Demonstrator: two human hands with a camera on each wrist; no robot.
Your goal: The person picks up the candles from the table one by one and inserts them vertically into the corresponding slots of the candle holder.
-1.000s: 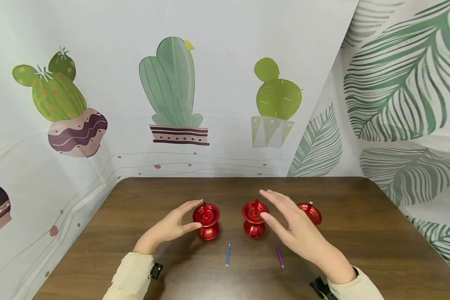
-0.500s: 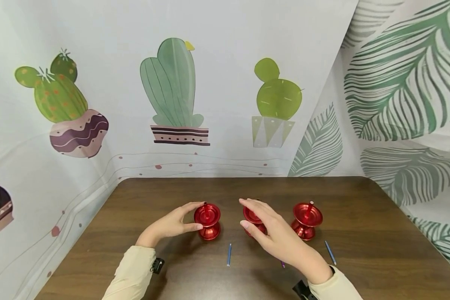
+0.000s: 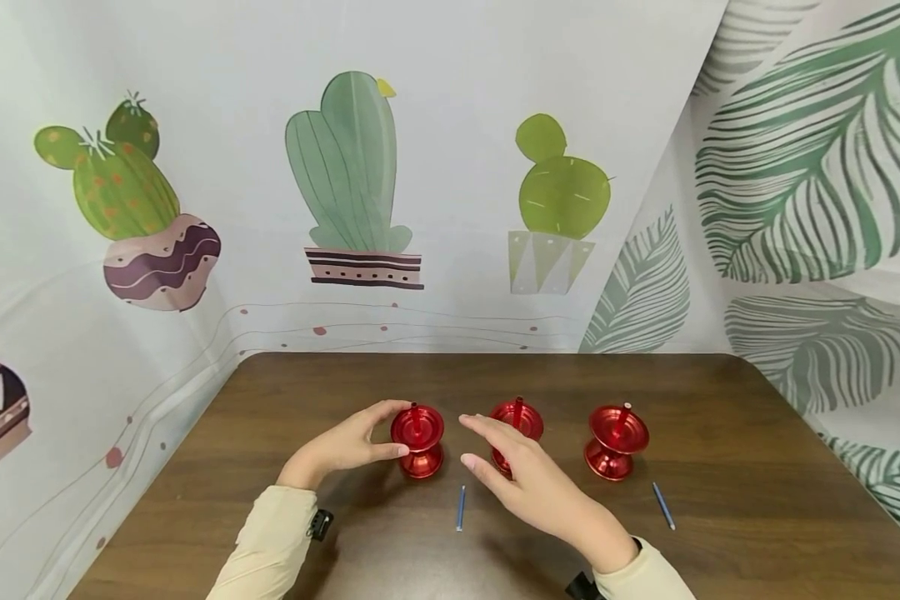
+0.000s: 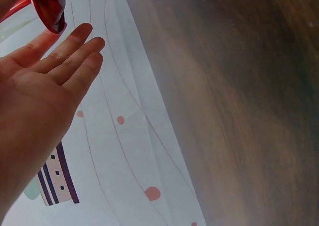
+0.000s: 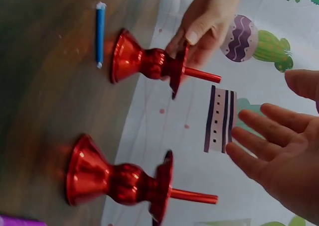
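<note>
The left candle holder (image 3: 417, 440), standing on the tabletop (image 3: 720, 417), is cupped by the left hand (image 3: 341, 447), thumb and fingers (image 3: 390, 408) loosely touching it. The right hand (image 3: 528, 483) is held released, fingers straight, near the middle candle holder (image 3: 521, 417).

The three red candle holders (image 3: 417, 440) (image 3: 516, 427) (image 3: 616, 442) look like polished metal — glossy, with bright highlights along their rims and flared bases. The table (image 3: 720, 433) is dark brown wood or wood-look laminate, smooth with a faint grain and a dull sheen. The thin blue candles (image 3: 461, 507) (image 3: 663, 505) appear waxy and matt. Behind, the backdrop (image 3: 450, 167) is a printed cloth or soft sheet — matt, lightly creased. The person's sleeves (image 3: 270, 550) are pale cream fabric, soft and unshiny.
</note>
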